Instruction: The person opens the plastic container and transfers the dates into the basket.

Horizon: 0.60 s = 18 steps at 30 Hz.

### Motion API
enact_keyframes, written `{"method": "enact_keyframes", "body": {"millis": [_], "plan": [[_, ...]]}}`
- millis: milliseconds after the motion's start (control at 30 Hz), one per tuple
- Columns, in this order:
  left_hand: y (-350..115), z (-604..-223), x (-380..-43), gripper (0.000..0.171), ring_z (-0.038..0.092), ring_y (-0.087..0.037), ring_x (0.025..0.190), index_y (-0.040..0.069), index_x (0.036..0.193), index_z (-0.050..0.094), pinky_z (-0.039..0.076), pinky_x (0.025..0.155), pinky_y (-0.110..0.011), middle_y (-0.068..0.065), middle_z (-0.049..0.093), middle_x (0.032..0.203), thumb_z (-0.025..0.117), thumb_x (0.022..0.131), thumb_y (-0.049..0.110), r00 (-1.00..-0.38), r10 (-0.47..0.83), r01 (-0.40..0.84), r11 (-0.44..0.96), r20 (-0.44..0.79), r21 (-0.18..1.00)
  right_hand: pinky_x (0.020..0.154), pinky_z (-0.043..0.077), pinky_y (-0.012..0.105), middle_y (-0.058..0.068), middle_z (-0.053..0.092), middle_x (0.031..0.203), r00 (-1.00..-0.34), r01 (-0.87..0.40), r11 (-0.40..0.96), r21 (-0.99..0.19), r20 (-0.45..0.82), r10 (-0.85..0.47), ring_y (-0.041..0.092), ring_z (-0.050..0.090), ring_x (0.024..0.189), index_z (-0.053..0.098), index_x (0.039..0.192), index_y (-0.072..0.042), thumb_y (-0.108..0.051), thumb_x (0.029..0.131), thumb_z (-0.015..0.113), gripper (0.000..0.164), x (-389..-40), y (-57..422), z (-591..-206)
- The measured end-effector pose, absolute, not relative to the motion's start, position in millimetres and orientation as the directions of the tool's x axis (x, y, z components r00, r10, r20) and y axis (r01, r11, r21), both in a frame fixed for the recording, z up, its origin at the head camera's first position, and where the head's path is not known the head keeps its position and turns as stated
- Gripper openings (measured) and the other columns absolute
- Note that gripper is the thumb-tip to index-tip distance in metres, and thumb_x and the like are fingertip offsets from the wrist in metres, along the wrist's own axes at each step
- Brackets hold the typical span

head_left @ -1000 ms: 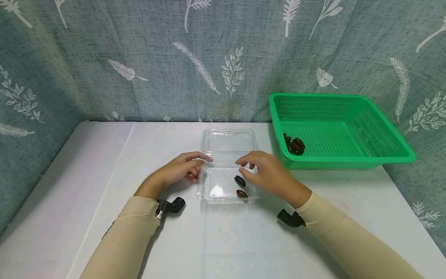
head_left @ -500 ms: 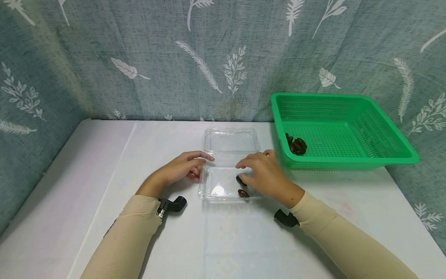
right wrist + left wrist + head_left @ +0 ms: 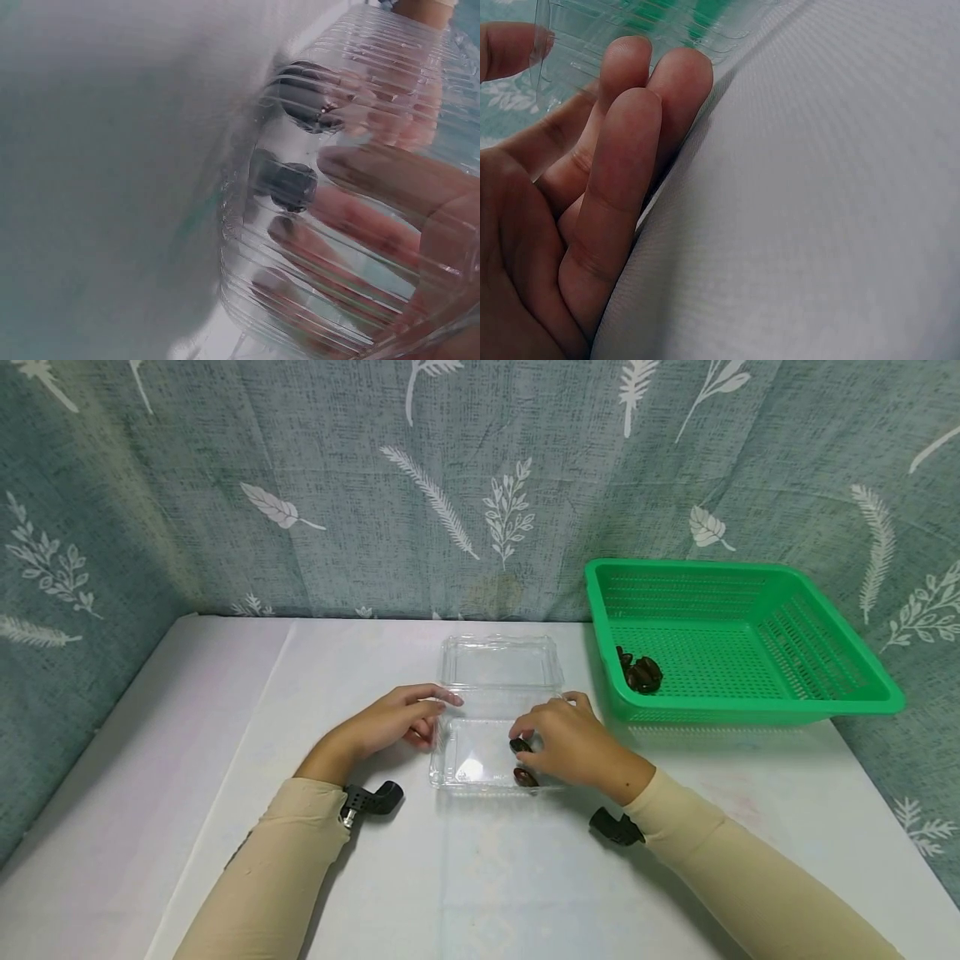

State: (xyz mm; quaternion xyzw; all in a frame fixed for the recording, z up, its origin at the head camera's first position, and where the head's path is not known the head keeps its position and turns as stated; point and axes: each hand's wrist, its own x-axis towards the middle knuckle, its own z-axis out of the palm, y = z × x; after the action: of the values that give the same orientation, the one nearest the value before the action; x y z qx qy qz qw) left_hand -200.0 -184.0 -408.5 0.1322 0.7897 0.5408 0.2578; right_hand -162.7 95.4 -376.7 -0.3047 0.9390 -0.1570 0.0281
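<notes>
An open clear plastic box (image 3: 471, 750) lies on the table, its lid (image 3: 498, 662) folded back. Two glossy dark brown dates sit in its right half: a far date (image 3: 519, 745) and a near date (image 3: 526, 777). My right hand (image 3: 576, 743) reaches over the right wall, thumb and forefinger either side of the far date, pinching it at the box floor. In the right wrist view both dates, the far date (image 3: 294, 187) and the near date (image 3: 306, 97), show through the wall. Loosely extended, my left hand (image 3: 390, 718) touches the box's left edge with its fingertips.
At the back right stands a green perforated plastic basket (image 3: 742, 703). Several dark brown dates (image 3: 642, 675) lie in its left corner. A patterned grey-green cloth (image 3: 330, 527) hangs behind the white-covered table (image 3: 360, 885).
My right hand has lowered into the box, and its thumb and forefinger have closed round the far date. The left hand stays at the left edge. The view has shifted slightly.
</notes>
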Motion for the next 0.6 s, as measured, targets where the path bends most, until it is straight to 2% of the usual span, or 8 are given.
{"method": "enact_keyframes", "body": {"millis": [200, 600], "plan": [[-183.9, -409.3, -200.0, 0.037, 0.06, -0.014, 0.069, 0.009, 0.134, 0.059, 0.059, 0.069, -0.029, -0.002, 0.052, 0.076, 0.047, 0.104, 0.028, -0.835, 0.49, -0.063, 0.369, -0.252, 0.927, 0.105, 0.034, 0.066, -0.009, 0.069, 0.08, -0.808, -0.57, 0.767, -0.294, 0.034, -0.588, 0.009, 0.063, 0.082, 0.078, 0.096, -0.021, -0.022, 0.081, 0.082, 0.015, -163.4, 95.4, -377.2], [-183.9, -409.7, -200.1, 0.037, 0.061, -0.015, 0.069, 0.008, 0.134, 0.059, 0.058, 0.068, -0.029, -0.002, 0.053, 0.075, 0.047, 0.103, 0.027, -0.835, 0.487, -0.072, 0.363, -0.255, 0.929, 0.104, 0.035, 0.067, -0.009, 0.066, 0.077, -0.807, -0.571, 0.776, -0.268, 0.011, -0.59, 0.01, 0.06, 0.08, 0.078, 0.098, -0.02, -0.023, 0.079, 0.083, 0.02, -163.6, 94.9, -376.8]]}}
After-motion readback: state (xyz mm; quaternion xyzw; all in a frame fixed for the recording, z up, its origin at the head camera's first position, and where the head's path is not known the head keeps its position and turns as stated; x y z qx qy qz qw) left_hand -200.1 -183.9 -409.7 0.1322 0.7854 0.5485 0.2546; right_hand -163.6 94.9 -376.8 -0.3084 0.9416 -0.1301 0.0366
